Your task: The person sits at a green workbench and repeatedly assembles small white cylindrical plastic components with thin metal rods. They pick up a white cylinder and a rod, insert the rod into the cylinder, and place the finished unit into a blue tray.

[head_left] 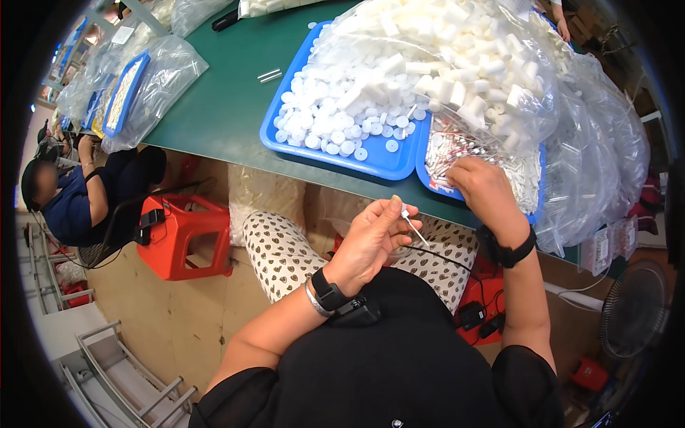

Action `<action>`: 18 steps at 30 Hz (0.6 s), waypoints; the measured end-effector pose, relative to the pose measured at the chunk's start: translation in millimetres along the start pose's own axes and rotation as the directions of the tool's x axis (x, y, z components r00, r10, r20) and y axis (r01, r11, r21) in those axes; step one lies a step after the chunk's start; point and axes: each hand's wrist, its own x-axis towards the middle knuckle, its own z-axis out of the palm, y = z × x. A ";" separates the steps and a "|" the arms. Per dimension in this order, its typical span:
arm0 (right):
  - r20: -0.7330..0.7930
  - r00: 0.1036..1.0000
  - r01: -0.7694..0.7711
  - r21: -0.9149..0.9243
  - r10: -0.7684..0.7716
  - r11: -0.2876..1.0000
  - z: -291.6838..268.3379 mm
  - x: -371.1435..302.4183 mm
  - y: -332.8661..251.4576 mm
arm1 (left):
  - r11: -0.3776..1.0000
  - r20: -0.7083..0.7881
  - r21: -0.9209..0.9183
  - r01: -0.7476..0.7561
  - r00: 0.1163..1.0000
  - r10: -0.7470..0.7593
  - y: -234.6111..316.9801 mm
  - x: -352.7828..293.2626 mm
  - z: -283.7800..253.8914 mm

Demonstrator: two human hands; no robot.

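My left hand [367,239] is raised above my lap, its thumb and fingers closed on a thin rod with a white end piece [405,212]. The rod slants down to the right, out of the fingers. To the right, my right hand [484,184] reaches into a small blue tray [540,187] with its fingertips bunched together. Whatever they pinch is hidden. Slim white pieces [526,170] and pieces with red parts fill that tray. Left of it stands a larger blue tray [357,164] holding many translucent white discs [314,121].
A clear bag of white foam-like cylinders [471,53] lies across both trays. Two short metal tubes [270,75] rest on the green table [221,118]. Another person [75,192] sits at left beside a red stool [185,235]. A fan [633,308] stands at right.
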 end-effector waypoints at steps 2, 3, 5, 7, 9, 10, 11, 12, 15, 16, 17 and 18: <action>0.077 0.996 0.036 -0.051 -0.032 0.998 -1.4 5.0 2.1 | 1.000 0.002 -0.015 -0.006 1.000 0.006 -0.8 -0.9 0.5; 0.115 0.992 0.058 -0.077 -0.049 0.995 -1.4 7.0 2.9 | 1.000 0.003 -0.025 -0.013 1.000 0.013 -0.9 -1.1 1.0; 0.111 0.991 0.079 -0.068 -0.071 0.995 0.7 6.4 8.1 | 0.999 0.005 -0.038 -0.024 1.000 0.024 -0.8 -2.3 0.1; 0.051 0.997 0.062 -0.003 -0.061 0.998 -0.4 6.0 10.0 | 0.998 0.010 -0.048 -0.029 1.000 0.030 -0.5 -1.7 -1.9; -0.061 0.998 0.022 0.128 -0.014 0.991 -3.2 3.0 5.6 | 0.997 -0.007 -0.063 -0.048 0.999 0.048 0.5 -2.3 -1.0; -0.105 0.994 -0.002 0.211 0.025 0.977 -3.1 1.0 1.7 | 0.996 -0.017 -0.071 -0.059 0.998 0.058 1.2 -2.8 -0.8; -0.101 0.993 -0.039 0.280 0.069 0.959 -4.6 -2.6 -5.2 | 0.995 -0.019 -0.075 -0.068 0.998 0.067 2.0 -3.5 -1.1; -0.091 0.989 -0.082 0.341 0.120 0.937 -9.6 -7.7 -14.5 | 0.994 -0.014 -0.080 -0.071 0.997 0.070 3.4 -3.7 -0.1; -0.077 0.981 -0.117 0.484 0.176 0.867 -7.1 -22.3 -36.1 | 0.993 -0.021 -0.083 -0.088 0.996 0.087 6.9 -3.5 3.3; -0.083 0.982 -0.111 0.487 0.172 0.867 -4.9 -24.8 -40.9 | 0.992 -0.024 -0.082 -0.091 0.996 0.090 8.0 -3.2 4.5; -0.090 0.982 -0.104 0.489 0.169 0.866 -2.4 -26.3 -44.1 | 0.991 -0.032 -0.086 -0.101 0.995 0.099 9.4 -2.8 5.0; -0.108 0.981 -0.088 0.480 0.158 0.873 1.2 -28.2 -45.0 | 0.990 -0.040 -0.091 -0.109 0.994 0.106 10.8 -2.8 5.0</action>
